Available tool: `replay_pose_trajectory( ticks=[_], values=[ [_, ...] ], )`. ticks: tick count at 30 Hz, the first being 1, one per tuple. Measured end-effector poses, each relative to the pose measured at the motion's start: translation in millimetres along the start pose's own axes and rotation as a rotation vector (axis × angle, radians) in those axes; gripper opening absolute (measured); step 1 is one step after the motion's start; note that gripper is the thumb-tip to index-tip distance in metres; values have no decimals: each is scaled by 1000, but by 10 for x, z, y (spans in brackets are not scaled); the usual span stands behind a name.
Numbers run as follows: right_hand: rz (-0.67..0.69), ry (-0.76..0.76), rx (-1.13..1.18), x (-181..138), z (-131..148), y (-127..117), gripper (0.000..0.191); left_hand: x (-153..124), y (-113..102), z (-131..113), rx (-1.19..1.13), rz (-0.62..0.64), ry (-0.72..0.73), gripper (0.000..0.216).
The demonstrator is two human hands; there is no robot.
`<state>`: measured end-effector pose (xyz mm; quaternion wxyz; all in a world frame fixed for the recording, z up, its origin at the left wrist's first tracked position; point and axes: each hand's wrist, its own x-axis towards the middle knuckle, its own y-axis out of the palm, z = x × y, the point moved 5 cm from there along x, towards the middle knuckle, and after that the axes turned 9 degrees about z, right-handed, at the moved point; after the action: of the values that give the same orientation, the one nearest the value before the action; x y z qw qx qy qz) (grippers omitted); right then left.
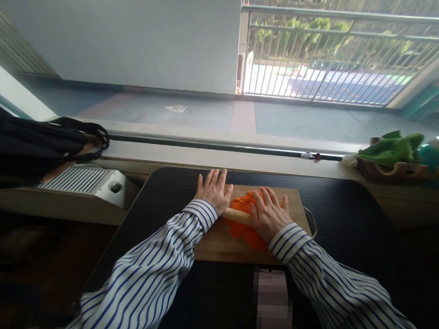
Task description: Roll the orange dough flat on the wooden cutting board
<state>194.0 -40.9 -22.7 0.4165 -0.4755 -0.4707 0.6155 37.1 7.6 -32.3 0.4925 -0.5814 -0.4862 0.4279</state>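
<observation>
Currently I observe a wooden rolling pin point(239, 216) running from left hand point(214, 190) to right hand point(271, 214), palms down, fingers loosely spread. Orange dough point(244, 201) lies beneath it, mostly between them; below, a cutting board point(215, 250) on the black worktop point(166, 196).

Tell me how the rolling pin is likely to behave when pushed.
The rolling pin would probably roll readily, since it looks cylindrical. It seems likely to stay stiff, appearing straight and wooden. The orange material it lies across might drag slightly.
</observation>
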Motion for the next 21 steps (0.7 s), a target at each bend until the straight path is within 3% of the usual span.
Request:
replay_pose_trajectory(
  ticks=[5,11,14,21],
  values=[
    [-36,6,26,12,-7,-61,49,156,-5,-8,-1,-5,1,59],
    [42,72,40,108,-42,-39,51,247,-47,-33,-17,-43,-5,58],
    [35,55,36,61,-17,-26,51,153,-74,-39,-16,-75,-3,56],
    [-59,-34,-38,-261,138,-15,50,-323,-12,10,6,-11,-22,56]
  ],
)
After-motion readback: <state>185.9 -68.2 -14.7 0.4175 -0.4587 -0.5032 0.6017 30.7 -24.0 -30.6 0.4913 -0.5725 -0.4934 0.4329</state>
